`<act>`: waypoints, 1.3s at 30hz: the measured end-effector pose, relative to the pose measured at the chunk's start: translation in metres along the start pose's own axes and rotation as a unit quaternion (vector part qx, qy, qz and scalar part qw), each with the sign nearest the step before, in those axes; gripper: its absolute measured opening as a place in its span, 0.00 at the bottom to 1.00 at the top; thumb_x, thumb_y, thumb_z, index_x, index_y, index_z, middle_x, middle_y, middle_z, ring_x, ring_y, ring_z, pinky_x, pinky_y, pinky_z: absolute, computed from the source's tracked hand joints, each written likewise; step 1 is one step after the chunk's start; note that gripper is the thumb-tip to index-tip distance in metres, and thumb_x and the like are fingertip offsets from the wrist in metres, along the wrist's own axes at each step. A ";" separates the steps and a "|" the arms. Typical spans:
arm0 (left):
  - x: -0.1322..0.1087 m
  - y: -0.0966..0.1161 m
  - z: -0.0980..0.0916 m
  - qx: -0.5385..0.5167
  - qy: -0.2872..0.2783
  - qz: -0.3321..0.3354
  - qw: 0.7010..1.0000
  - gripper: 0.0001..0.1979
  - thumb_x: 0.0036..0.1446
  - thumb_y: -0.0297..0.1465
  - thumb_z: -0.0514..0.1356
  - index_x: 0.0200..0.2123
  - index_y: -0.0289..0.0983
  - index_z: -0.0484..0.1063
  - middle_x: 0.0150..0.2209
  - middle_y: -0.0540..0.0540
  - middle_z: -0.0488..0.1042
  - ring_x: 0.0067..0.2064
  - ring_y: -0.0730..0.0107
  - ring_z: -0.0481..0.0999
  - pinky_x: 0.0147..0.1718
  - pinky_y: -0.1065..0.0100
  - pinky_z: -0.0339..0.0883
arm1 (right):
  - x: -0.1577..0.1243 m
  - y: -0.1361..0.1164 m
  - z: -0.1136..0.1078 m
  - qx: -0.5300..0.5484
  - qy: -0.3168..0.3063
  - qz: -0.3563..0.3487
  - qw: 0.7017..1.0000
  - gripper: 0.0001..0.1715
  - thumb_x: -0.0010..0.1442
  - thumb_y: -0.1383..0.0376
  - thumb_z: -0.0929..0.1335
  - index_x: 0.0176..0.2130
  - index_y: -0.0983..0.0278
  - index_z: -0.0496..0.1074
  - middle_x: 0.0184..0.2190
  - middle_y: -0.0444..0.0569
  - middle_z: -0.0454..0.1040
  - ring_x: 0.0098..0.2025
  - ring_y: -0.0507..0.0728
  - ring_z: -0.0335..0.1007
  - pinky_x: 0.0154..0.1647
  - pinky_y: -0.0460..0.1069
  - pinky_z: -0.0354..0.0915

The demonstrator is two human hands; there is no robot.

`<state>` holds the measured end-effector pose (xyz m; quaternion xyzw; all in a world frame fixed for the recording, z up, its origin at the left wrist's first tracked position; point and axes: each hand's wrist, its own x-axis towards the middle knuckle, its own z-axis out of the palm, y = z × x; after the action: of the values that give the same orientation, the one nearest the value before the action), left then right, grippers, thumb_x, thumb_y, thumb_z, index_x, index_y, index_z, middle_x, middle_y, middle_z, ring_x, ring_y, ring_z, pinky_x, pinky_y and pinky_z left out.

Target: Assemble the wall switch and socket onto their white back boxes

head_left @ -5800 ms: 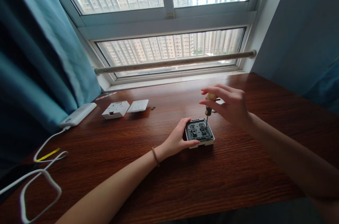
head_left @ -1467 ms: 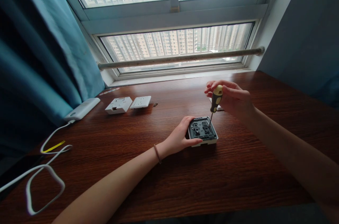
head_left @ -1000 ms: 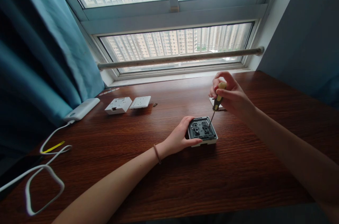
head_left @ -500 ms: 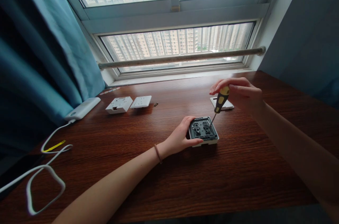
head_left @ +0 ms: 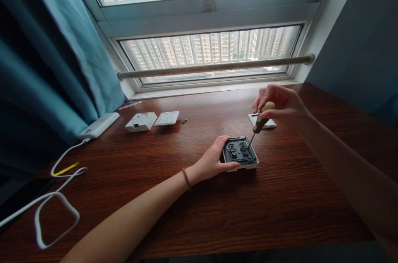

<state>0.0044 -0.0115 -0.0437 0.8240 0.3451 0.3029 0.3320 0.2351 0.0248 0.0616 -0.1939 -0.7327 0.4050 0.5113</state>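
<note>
A square wall switch (head_left: pixel 239 153) with a dark inner frame and white sides lies face up on the brown table. My left hand (head_left: pixel 217 157) grips it from its left side, thumb along the near edge and fingers at the far left corner. Above it, my right hand (head_left: pixel 280 101) is closed round the yellow and black handle of a screwdriver (head_left: pixel 260 123). The screwdriver leans, its shaft running down to the right part of the switch. Whether its tip sits in a screw is too small to tell. Behind the screwdriver lies a white cover plate (head_left: pixel 270 123), partly hidden.
At the back left are a white box (head_left: pixel 141 121), a white socket plate (head_left: pixel 167 118) and small screws (head_left: pixel 184 121). A white power strip (head_left: pixel 98 125) with a looped cable (head_left: pixel 57 194) and a yellow strip (head_left: pixel 66 169) lie by the blue curtain (head_left: pixel 62 47). A pipe (head_left: pixel 214 67) crosses the window.
My right hand has shifted its fingers on the screwdriver handle, which now tilts further to the right. My left hand and the switch keep their places; the view has moved slightly.
</note>
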 end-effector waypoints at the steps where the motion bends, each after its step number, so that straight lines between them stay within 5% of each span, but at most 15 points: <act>1: 0.000 0.000 0.000 -0.001 0.001 0.000 1.000 0.35 0.46 0.41 0.64 0.54 0.37 0.56 0.53 0.40 0.62 0.55 0.58 0.63 0.56 0.59 0.57 | 0.000 0.000 0.001 -0.027 0.012 -0.009 1.000 0.12 0.44 0.65 0.75 0.29 0.61 0.71 0.25 0.41 0.68 0.28 0.52 0.66 0.27 0.49 0.64; 6: 0.000 0.001 0.000 -0.010 0.002 -0.004 1.000 0.34 0.45 0.41 0.64 0.54 0.38 0.57 0.53 0.40 0.62 0.55 0.57 0.63 0.56 0.58 0.57 | -0.003 0.000 0.005 -0.198 0.077 -0.063 0.975 0.07 0.47 0.60 0.73 0.24 0.60 0.74 0.23 0.43 0.64 0.26 0.52 0.59 0.24 0.49 0.58; 11: 0.000 0.003 0.000 -0.014 0.004 -0.006 1.000 0.34 0.45 0.41 0.65 0.54 0.38 0.57 0.53 0.40 0.62 0.55 0.57 0.63 0.56 0.58 0.57 | -0.008 0.010 0.011 -0.207 0.162 -0.106 0.959 0.25 0.59 0.49 0.62 0.20 0.61 0.71 0.24 0.47 0.67 0.27 0.54 0.62 0.31 0.52 0.59; 14: 0.000 0.003 0.000 -0.014 0.003 -0.004 1.000 0.34 0.45 0.41 0.65 0.54 0.38 0.57 0.52 0.40 0.63 0.55 0.57 0.63 0.56 0.58 0.57 | -0.010 0.014 0.015 -0.144 0.147 -0.073 0.976 0.32 0.63 0.48 0.53 0.25 0.61 0.72 0.28 0.49 0.71 0.32 0.57 0.67 0.37 0.54 0.61; 20: 0.000 0.002 0.000 -0.009 -0.001 -0.001 1.000 0.35 0.45 0.40 0.65 0.54 0.38 0.56 0.53 0.40 0.62 0.55 0.58 0.63 0.56 0.59 0.57 | -0.008 0.010 0.014 -0.039 0.065 -0.026 0.997 0.21 0.60 0.53 0.59 0.37 0.62 0.75 0.38 0.51 0.75 0.44 0.60 0.69 0.49 0.57 0.60; 28: 0.000 0.001 0.000 -0.017 0.000 -0.001 1.000 0.35 0.45 0.40 0.65 0.54 0.38 0.57 0.53 0.40 0.62 0.55 0.56 0.62 0.56 0.57 0.56 | 0.000 0.007 0.007 0.055 0.038 0.038 0.997 0.07 0.52 0.60 0.70 0.29 0.62 0.74 0.37 0.49 0.74 0.43 0.58 0.71 0.45 0.55 0.66; 33: 0.000 0.001 0.000 -0.018 0.002 -0.002 1.000 0.35 0.45 0.40 0.65 0.54 0.39 0.57 0.53 0.40 0.62 0.55 0.56 0.62 0.56 0.56 0.56 | 0.001 0.012 0.008 0.088 0.055 0.051 0.993 0.13 0.44 0.63 0.74 0.26 0.63 0.67 0.28 0.42 0.69 0.29 0.53 0.71 0.32 0.51 0.70; 39: 0.000 -0.001 0.000 -0.009 0.002 -0.005 1.000 0.36 0.44 0.41 0.65 0.55 0.38 0.57 0.54 0.39 0.62 0.55 0.56 0.62 0.56 0.56 0.56 | -0.002 0.018 0.014 -0.027 0.147 0.008 0.989 0.15 0.47 0.63 0.74 0.33 0.59 0.66 0.22 0.37 0.66 0.21 0.50 0.69 0.22 0.47 0.68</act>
<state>0.0039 -0.0110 -0.0442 0.8185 0.3469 0.3062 0.3405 0.2211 0.0291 0.0446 -0.2711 -0.6587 0.3559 0.6050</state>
